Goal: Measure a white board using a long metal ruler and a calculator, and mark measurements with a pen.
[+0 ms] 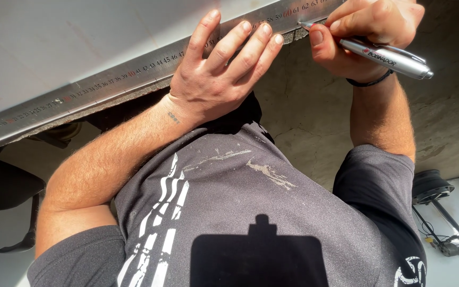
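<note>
Nearest the camera, below both hands, a dark grey T-shirt (229, 212) with white stripes and pale smears fills the lower frame, a square shadow lying across it. Up from it, the left hand (216, 79) lies palm down with its fingers spread and flat, pressing on a long metal ruler (107, 85); it grips nothing, only holds the ruler down. The ruler runs slantwise under those fingers along the edge of a pale grey sheet (54, 37), which stretches beyond the hand. Just beside the left fingertips, the right hand (362, 37) is closed round a silver pen (389, 57), thumb and fingers pinching the barrel, its tip touching the ruler's edge. A black band circles the right wrist. Farther off, under the right forearm, a black wheeled stand (436, 196) sits on the floor.
</note>
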